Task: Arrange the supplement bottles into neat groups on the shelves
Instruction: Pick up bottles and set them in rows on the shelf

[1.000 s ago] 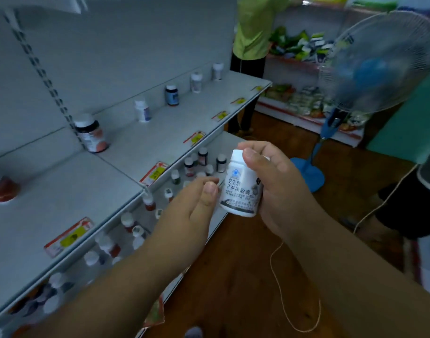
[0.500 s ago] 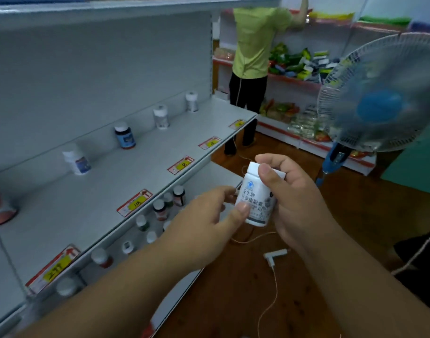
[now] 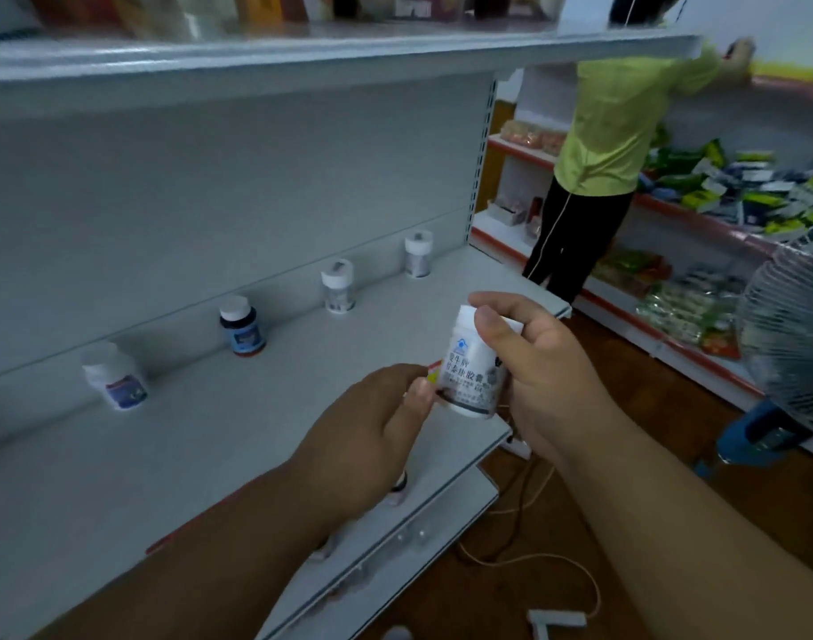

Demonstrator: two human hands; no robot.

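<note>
Nearest the camera, both forearms reach in over the front edge of the grey shelf [image 3: 174, 459]. The right hand [image 3: 541, 381] holds the white supplement bottle [image 3: 471, 364] upright, thumb across its cap and fingers wrapped behind the body, label facing the viewer. The left hand [image 3: 367, 436] pinches the bottle's lower left edge with thumb and fingertips, so both hands carry it, the right taking most of the grip. The bottle hangs above the shelf's front lip, its long axis near vertical, tilted a little.

Farther back, along the shelf's rear wall, four bottles stand well apart in a row: a white one [image 3: 116, 378] at the left, a dark bottle [image 3: 242, 326], then two pale ones [image 3: 337, 286] and [image 3: 417, 254] to the right. These lie ahead and left of the held bottle, so the left hand is the nearer one to them, and placing calls for a forward push.

Far right, another person [image 3: 612, 145] works at a red shelf, and a fan [image 3: 792, 334] stands nearby.
</note>
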